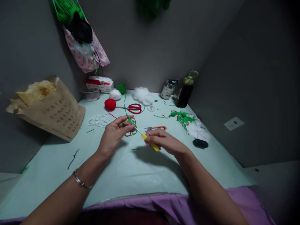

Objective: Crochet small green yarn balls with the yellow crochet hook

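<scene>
Yarn ball (121, 89) behind scissors (135, 108) on table (126, 178)

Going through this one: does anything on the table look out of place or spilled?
A paper bag with flatbread poking out stands at the left: food looks odd near red scissors and white yarn. Green yarn scraps also lie in a messy heap at the right. No spill is evident.

The head-worn camera faces forward and down across the tabletop (117, 179) from its near side, left hand (114, 133) and right hand (165, 141) close, grey walls (131, 50) beyond.
</scene>
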Motion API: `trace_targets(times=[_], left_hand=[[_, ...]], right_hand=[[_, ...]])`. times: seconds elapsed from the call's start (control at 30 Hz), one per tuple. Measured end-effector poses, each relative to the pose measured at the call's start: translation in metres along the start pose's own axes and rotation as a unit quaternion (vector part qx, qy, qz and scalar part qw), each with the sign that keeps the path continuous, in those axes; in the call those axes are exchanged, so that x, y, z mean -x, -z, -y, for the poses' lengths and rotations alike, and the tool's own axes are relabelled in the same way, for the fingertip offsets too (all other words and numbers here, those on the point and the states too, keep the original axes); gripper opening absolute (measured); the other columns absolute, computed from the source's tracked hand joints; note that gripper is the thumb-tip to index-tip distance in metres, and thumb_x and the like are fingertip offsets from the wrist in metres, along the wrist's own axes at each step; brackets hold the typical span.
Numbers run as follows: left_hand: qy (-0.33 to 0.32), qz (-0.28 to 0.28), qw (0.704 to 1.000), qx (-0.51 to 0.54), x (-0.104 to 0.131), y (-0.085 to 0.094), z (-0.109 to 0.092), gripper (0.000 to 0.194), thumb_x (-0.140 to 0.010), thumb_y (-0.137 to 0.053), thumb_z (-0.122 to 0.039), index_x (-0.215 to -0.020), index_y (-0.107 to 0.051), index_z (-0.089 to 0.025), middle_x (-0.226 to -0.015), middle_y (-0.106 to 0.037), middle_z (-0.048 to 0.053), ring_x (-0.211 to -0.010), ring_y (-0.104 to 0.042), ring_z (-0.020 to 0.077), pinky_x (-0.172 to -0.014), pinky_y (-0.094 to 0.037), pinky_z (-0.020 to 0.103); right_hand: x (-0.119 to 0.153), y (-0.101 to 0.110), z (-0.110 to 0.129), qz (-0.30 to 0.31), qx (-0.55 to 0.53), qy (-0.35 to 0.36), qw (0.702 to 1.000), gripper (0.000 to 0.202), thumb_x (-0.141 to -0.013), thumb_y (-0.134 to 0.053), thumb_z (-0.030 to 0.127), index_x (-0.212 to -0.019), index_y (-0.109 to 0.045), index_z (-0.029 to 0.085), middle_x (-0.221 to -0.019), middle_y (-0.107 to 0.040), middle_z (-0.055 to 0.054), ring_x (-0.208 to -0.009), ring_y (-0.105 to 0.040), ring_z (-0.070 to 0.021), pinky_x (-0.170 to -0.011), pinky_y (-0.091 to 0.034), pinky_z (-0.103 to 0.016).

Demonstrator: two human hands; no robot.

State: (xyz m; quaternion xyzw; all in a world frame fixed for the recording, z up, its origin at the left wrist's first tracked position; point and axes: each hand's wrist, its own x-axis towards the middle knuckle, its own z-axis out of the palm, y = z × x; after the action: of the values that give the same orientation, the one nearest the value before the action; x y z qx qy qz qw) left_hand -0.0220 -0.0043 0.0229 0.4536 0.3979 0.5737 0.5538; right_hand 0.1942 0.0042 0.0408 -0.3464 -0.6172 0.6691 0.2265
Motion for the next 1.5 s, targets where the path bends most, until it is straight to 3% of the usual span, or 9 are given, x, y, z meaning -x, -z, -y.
trace_targets(times=[0.13, 0.37, 0.67, 0.87, 0.93, 1.03, 1.2, 1.37, 1.5], left_hand=[[0.007, 0.001, 1.0, 0.015, -0.002, 0.001, 0.0, 0.038, -0.078, -0.085, -0.025, -0.114, -0.074, -0.019, -0.076, -0.068, -0.003, -0.073, -0.068, 0.0115, -0.072, -0.051, 0.023], [0.027, -0.008, 0.998, 0.061, 0.0, -0.001, -0.001, 0.042, -0.076, -0.086, -0.027, -0.115, -0.073, -0.017, -0.084, -0.072, -0.001, -0.073, -0.069, 0.0115, -0.077, -0.053, 0.024], [0.026, -0.013, 0.997, 0.065, 0.002, -0.003, -0.002, 0.042, -0.074, -0.088, -0.028, -0.112, -0.074, -0.017, -0.09, -0.074, 0.003, -0.073, -0.068, 0.013, -0.075, -0.053, 0.026], [0.016, -0.027, 0.997, 0.064, 0.003, -0.003, -0.001, 0.041, -0.075, -0.086, -0.026, -0.113, -0.073, -0.016, -0.088, -0.072, 0.001, -0.074, -0.066, 0.0125, -0.076, -0.052, 0.026], [0.02, -0.014, 0.998, 0.058, 0.003, -0.003, 0.0, 0.042, -0.076, -0.085, -0.026, -0.114, -0.072, -0.016, -0.087, -0.071, 0.001, -0.074, -0.066, 0.0129, -0.076, -0.051, 0.026], [0.021, 0.002, 0.999, 0.046, 0.003, -0.004, 0.001, 0.042, -0.077, -0.084, -0.025, -0.116, -0.072, -0.016, -0.084, -0.07, 0.001, -0.076, -0.065, 0.0135, -0.076, -0.049, 0.026], [0.013, 0.01, 1.0, 0.026, 0.006, -0.007, 0.001, 0.04, -0.078, -0.083, -0.024, -0.116, -0.073, -0.018, -0.08, -0.064, -0.002, -0.076, -0.062, 0.0133, -0.075, -0.047, 0.026], [0.01, 0.021, 1.0, 0.018, 0.008, -0.009, 0.001, 0.042, -0.078, -0.082, -0.022, -0.119, -0.073, -0.02, -0.079, -0.061, -0.003, -0.077, -0.059, 0.0129, -0.077, -0.046, 0.026], [0.008, 0.022, 1.0, 0.014, 0.008, -0.009, 0.001, 0.043, -0.077, -0.082, -0.023, -0.119, -0.073, -0.019, -0.077, -0.062, -0.002, -0.076, -0.058, 0.0141, -0.075, -0.046, 0.028]], right_hand=[[0.001, 0.005, 0.001, 0.013, -0.062, -0.002, 0.998, 0.027, -0.086, -0.063, 0.031, -0.065, -0.061, 0.016, -0.049, -0.045, 0.007, -0.042, -0.034, -0.0055, -0.04, -0.023, -0.019], [0.002, 0.006, -0.002, 0.043, -0.125, 0.01, 0.991, 0.045, -0.073, -0.081, 0.056, -0.071, -0.058, 0.017, -0.049, -0.047, 0.009, -0.039, -0.033, -0.0042, -0.037, -0.027, -0.017], [-0.003, 0.003, -0.007, 0.089, -0.149, -0.016, 0.985, 0.038, -0.085, -0.074, 0.047, -0.068, -0.057, 0.017, -0.046, -0.042, 0.01, -0.038, -0.028, -0.004, -0.034, -0.024, -0.016], [0.001, 0.001, -0.006, 0.093, -0.144, 0.003, 0.985, 0.041, -0.076, -0.083, 0.049, -0.071, -0.061, 0.015, -0.048, -0.051, 0.008, -0.035, -0.034, -0.0034, -0.034, -0.027, -0.017], [0.002, -0.003, -0.005, 0.054, -0.143, 0.036, 0.988, 0.039, -0.072, -0.088, 0.043, -0.076, -0.062, 0.016, -0.054, -0.056, 0.007, -0.04, -0.042, -0.0035, -0.038, -0.032, -0.016], [0.001, -0.011, -0.001, -0.066, -0.114, 0.13, 0.983, 0.032, -0.072, -0.09, 0.034, -0.077, -0.063, 0.017, -0.064, -0.062, 0.005, -0.053, -0.055, -0.0068, -0.05, -0.045, -0.018], [0.002, -0.021, 0.002, -0.233, 0.014, 0.26, 0.937, 0.029, -0.087, -0.076, 0.048, -0.086, -0.075, 0.019, -0.077, -0.07, -0.003, -0.064, -0.066, -0.015, -0.064, -0.055, -0.031], [0.006, -0.027, -0.001, -0.306, 0.172, 0.373, 0.859, 0.021, -0.097, -0.065, 0.041, -0.097, -0.078, 0.024, -0.083, -0.074, -0.004, -0.077, -0.067, -0.0191, -0.072, -0.056, -0.036], [0.008, -0.029, -0.003, -0.343, 0.244, 0.411, 0.809, 0.022, -0.099, -0.062, 0.041, -0.099, -0.077, 0.025, -0.087, -0.075, -0.006, -0.079, -0.069, -0.0207, -0.071, -0.057, -0.037]])
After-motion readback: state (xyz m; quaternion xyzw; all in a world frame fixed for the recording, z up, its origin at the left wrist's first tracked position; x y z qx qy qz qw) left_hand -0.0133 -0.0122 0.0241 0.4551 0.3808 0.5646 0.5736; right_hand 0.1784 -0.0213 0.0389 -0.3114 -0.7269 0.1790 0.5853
